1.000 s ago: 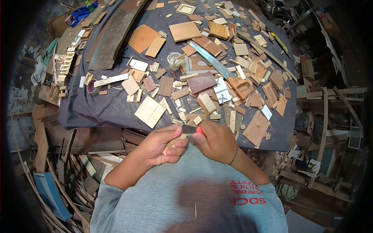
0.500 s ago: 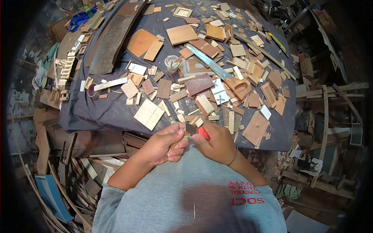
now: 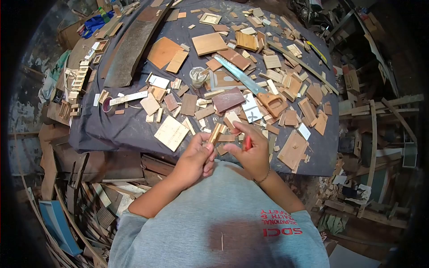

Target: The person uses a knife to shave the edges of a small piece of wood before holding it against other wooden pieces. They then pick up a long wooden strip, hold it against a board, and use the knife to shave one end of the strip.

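Note:
My left hand is wrapped round a small wooden piece, whose upper end sticks out above the fingers. Close on its right is my right hand, with a red-handled tool held in the palm under the curled fingers. Thumb and forefinger of that hand are spread near the wooden piece, apart from each other. The tool's blade cannot be made out. Both hands are over the table's near edge, just above the grey shirt.
On the dark cloth-covered table lie many wood offcuts, a handsaw, a clear cup, a roll of tape and a long curved sheet. A yellow tool lies at the far right.
My hands have moved apart. The wooden piece now points up out of my left hand, and my right thumb and forefinger have opened, with the red handle tilted back into the palm.

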Tool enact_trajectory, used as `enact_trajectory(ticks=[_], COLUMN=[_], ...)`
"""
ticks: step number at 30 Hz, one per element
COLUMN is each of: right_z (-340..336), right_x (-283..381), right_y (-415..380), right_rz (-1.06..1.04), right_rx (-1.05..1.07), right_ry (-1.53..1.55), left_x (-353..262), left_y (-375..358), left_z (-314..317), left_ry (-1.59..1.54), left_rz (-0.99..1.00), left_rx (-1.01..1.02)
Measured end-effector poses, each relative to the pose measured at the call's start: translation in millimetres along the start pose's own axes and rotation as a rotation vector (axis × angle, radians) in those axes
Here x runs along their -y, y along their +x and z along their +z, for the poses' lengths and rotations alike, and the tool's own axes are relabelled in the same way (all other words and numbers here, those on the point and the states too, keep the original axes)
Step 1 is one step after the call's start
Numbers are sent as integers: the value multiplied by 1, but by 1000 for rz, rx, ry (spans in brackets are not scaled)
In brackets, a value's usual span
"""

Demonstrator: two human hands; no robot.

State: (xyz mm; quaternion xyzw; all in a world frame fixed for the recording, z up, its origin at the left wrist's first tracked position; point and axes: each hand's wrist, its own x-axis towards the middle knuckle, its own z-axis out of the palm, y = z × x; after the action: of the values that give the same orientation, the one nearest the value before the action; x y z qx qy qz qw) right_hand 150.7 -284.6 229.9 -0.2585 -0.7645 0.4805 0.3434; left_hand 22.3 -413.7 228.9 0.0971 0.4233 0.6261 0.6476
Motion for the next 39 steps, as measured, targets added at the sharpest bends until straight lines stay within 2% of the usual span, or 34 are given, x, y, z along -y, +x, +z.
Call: enact_trajectory(ticks=[3, 9, 10, 12, 13, 14, 15, 16, 17, 19, 20, 21, 22, 23, 25, 28, 30, 34, 37, 39], right_z=[-4, -6, -9, -16, -19, -21, -23, -25, -26, -31, -35, -40, -43, -42, -33, -28, -28, -28, -26, -24], right_x=[-7, -10, -12, -17, -19, -22, -23, -14, -15, -17, -10, 2, 13, 20, 30, 30, 30, 33, 34, 34], right_y=[5, 2, -1, -7, -6, -3, 1, 6, 5, 3, 1, -4, -6, -7, -8, -12, -14, -21, -29, -33], right_rz=[-26, -110, -105, 304, 305, 276, 246, 204, 206, 74, 77, 98, 118, 123, -56, -67, -58, -53, -72, -81], right_rx=[118, 160, 163, 162, 164, 56, -50, -88, -86, -114, -115, 68, 251, 245, 367, 397, 420, 429, 401, 384], right_ry=[-142, -181, -183, 29, 27, -79, -184, -320, -320, -262, -262, -284, -303, -303, -382, -395, -424, -474, -491, -492], left_x=[5, 13, 13, 11, 6, 2, 1, 0, -1, -1, -1, -2, -2, -3, -4, -5, -7, -3, -9, -13], left_y=[-1, -7, -8, -9, -12, -13, -13, -14, -14, -13, -12, -12, -12, -13, -12, -13, -17, -22, -26, -29], left_z=[1, -1, -2, -5, -5, -7, -10, -13, -15, -16, -15, -14, -13, -12, -10, -6, 1, 5, 0, -3], left_ry=[93, 245, 196, 145, -48, -240, -244, -398, -551, -606, -639, -670, -669, -674, -678, -540, -393, -327, -253, -253], left_rz=[15, 89, 72, 56, -35, -124, -123, -198, -274, -296, -304, -314, -321, -330, -345, -297, -276, -256, -283, -379], left_rx=[27, 38, 36, 37, 85, 131, 130, 192, 254, 290, 296, 302, 303, 301, 301, 377, 308, 280, 328, 295])
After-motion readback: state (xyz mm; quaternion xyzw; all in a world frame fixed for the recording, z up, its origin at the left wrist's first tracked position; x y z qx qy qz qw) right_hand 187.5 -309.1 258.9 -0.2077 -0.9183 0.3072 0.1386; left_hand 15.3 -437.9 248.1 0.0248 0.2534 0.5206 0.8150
